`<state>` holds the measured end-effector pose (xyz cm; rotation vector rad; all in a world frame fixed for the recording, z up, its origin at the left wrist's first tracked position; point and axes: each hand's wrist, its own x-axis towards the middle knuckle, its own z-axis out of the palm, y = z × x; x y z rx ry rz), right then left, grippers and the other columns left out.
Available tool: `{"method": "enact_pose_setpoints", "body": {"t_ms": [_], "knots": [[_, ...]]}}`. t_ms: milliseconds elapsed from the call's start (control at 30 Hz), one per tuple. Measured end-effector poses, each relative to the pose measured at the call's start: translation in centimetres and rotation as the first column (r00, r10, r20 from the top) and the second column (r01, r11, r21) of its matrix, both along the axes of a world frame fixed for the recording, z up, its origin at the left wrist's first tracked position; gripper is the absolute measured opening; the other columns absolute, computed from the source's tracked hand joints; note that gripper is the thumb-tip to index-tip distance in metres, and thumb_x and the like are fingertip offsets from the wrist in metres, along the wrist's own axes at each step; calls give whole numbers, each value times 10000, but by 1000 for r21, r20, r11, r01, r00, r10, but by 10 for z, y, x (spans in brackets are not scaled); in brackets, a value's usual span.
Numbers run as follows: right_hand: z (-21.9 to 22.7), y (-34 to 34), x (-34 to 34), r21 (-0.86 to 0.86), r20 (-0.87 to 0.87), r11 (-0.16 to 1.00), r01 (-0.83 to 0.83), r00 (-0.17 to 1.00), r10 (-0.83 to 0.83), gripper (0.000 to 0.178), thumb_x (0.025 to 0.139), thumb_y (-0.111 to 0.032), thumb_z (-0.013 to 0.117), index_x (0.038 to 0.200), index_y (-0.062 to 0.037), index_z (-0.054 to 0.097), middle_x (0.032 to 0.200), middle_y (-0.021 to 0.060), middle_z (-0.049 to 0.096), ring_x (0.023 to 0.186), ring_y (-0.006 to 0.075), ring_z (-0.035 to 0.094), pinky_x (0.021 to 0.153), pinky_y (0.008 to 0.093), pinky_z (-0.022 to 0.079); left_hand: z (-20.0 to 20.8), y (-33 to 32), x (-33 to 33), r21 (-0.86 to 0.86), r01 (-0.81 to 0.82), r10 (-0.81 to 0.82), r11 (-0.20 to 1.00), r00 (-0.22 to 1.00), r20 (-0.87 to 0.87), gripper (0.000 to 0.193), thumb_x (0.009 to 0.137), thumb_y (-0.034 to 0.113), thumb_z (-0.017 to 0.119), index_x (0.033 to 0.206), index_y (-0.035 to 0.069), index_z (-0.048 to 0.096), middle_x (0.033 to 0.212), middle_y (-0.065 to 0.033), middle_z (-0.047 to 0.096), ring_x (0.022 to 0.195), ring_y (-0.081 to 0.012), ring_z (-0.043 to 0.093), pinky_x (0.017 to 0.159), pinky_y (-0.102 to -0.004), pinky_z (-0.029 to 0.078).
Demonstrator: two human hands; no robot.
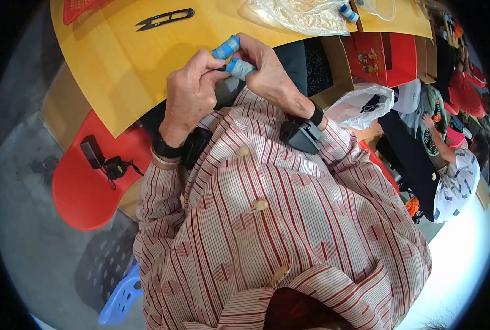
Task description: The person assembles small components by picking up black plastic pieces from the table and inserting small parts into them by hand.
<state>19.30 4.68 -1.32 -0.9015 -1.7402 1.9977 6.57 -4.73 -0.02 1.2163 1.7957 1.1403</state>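
Note:
My left hand (192,88) and my right hand (269,71) meet in front of my chest, at the near edge of the yellow table. Blue wrapping (226,47) covers a finger of the right hand, and a paler blue wrapping (239,69) is around what looks like its thumb. Both hands are closed, fingertips nearly touching. A small dark thing (222,68) shows between them, too small to name. Beyond the left hand, black thread snips (165,20) lie on the table.
The yellow table (107,71) carries a clear plastic bag (297,14) and a blue-and-white roll (348,13). Right of me stand a red box (368,58) and a white plastic bag (360,104). A red stool (82,190) holds small black devices. A person (456,176) sits at the right.

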Motion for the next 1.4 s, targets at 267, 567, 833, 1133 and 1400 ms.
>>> {"method": "enact_pose_setpoints", "body": {"t_ms": [267,567,833,1133,1400], "knots": [[-10,2,1,76,80,996,-53,996,47,146,778,-2,604,889,-17,510,756,7,530,716,65,463,671,221,407,-8,1,-2,-45,8,0,999,986,167,157,761,-114,492,884,-23,529,741,-154,656,700,-191,670,602,-274,506],[-1,3,-1,-78,-65,991,-106,993,101,165,826,-31,598,974,8,538,808,39,593,739,84,537,687,241,462,-11,-4,-9,-56,-5,33,998,859,511,45,822,-21,574,866,-12,568,699,-39,608,632,-70,567,560,-183,431],[4,1,0,-252,-104,962,-107,991,83,231,789,54,554,1014,5,541,884,42,608,821,97,569,768,243,467,-11,-7,-8,-72,-23,63,997,776,628,56,869,44,557,881,-10,560,758,-63,628,632,-73,556,584,-188,434],[-1,-1,-2,-291,-144,953,-86,989,46,316,761,112,517,1057,2,539,930,50,616,850,110,592,802,259,485,-12,-10,-4,-36,-87,91,996,781,618,49,872,11,531,908,-13,554,841,-79,646,654,-81,571,575,-190,444],[-7,-3,3,-406,-176,913,-42,984,-33,200,836,-72,636,1020,-21,577,860,29,622,760,96,592,695,234,497,-13,-14,-1,-22,-63,67,998,948,310,131,818,-55,520,938,-12,553,801,-97,664,629,-91,589,555,-220,470]]}}
